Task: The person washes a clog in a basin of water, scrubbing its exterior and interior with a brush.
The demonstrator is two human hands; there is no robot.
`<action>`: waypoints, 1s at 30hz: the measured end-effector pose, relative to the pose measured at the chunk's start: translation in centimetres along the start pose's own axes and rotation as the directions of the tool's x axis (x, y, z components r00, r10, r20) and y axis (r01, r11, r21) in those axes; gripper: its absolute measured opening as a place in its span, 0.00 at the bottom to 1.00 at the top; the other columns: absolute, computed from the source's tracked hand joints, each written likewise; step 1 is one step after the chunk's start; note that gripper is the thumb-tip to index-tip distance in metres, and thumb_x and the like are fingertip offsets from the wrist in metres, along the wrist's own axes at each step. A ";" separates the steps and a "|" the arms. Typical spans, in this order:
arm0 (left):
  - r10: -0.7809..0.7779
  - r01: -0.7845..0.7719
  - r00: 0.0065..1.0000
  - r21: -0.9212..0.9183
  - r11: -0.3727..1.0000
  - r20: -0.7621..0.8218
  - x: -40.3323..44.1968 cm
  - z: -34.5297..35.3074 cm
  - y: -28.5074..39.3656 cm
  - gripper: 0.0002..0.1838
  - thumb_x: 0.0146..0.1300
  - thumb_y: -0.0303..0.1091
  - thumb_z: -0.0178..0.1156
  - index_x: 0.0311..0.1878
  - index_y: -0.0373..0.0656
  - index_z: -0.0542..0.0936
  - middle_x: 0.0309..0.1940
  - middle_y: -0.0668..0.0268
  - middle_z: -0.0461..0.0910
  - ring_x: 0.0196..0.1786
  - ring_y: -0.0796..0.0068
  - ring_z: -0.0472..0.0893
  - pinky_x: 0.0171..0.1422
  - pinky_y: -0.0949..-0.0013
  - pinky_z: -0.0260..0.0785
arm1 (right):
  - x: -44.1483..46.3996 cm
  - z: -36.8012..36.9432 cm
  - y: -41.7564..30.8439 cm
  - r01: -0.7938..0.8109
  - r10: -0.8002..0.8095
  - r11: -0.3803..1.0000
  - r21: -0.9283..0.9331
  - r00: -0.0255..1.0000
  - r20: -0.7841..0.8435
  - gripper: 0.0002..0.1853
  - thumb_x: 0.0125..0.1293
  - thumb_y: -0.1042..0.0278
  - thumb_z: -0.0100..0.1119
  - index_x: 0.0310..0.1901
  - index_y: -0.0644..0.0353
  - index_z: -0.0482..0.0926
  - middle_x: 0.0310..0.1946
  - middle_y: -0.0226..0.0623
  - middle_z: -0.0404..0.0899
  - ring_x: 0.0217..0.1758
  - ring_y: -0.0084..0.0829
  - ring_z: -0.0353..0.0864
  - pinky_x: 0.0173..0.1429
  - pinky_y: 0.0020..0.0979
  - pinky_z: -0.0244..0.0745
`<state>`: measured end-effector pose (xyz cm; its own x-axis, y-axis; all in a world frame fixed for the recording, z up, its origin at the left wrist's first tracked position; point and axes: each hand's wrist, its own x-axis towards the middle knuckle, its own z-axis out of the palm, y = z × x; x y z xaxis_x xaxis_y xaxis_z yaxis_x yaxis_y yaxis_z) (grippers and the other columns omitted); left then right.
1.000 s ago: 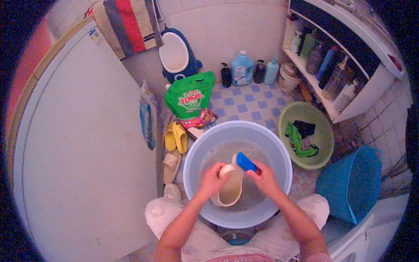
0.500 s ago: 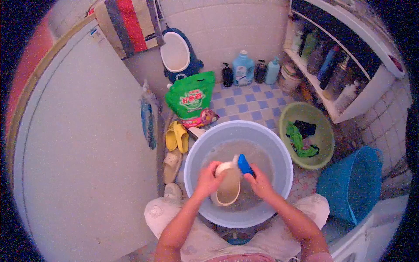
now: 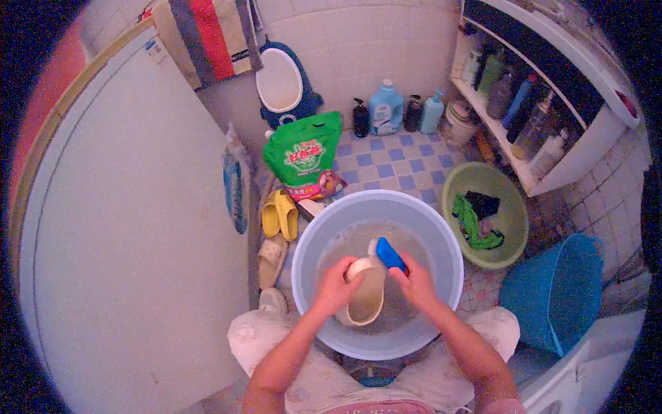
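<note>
My left hand [image 3: 336, 284] is closed round the side of a cream-coloured slipper [image 3: 366, 303], its opening facing up toward me. In my right hand [image 3: 415, 281] is a blue scrub brush [image 3: 390, 254] with pale bristles pointing left. The bristles are by the slipper's toe end; whether they touch it I cannot tell. Both hands are over a large light-blue basin [image 3: 447, 228] of murky water [image 3: 407, 310], which stands between my knees.
A green detergent bag [image 3: 303, 155], yellow slippers [image 3: 279, 214] and a beige clog [image 3: 272, 262] stand left of the basin. At right are a green basin [image 3: 514, 238] with clothes and a blue tub [image 3: 552, 290]. Several bottles [image 3: 386, 110] line the wall below a shelf [image 3: 483, 103].
My right hand has shifted the brush slightly, and its bristles now show more clearly. The slipper has moved a little to the right in my left hand.
</note>
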<state>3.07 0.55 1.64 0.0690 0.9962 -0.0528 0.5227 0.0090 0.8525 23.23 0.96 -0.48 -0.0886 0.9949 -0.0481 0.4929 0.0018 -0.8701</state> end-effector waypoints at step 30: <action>-0.057 0.055 0.996 0.028 0.998 0.074 0.3 2.4 0.2 0.20 0.53 0.33 0.65 0.50 0.40 0.75 0.42 0.56 0.81 0.46 0.64 0.81 0.51 0.62 0.73 | 1.4 -4.4 -3.6 0.386 -0.385 0.726 -0.570 0.914 0.128 0.29 0.52 0.44 0.62 0.55 0.46 0.76 0.37 0.36 0.81 0.43 0.39 0.78 0.53 0.47 0.61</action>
<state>5.19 0.66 0.53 0.1019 0.9850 -0.1392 0.5491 0.0610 0.8335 25.18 2.76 4.76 -0.3813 0.8957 0.2287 0.8168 0.4423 -0.3705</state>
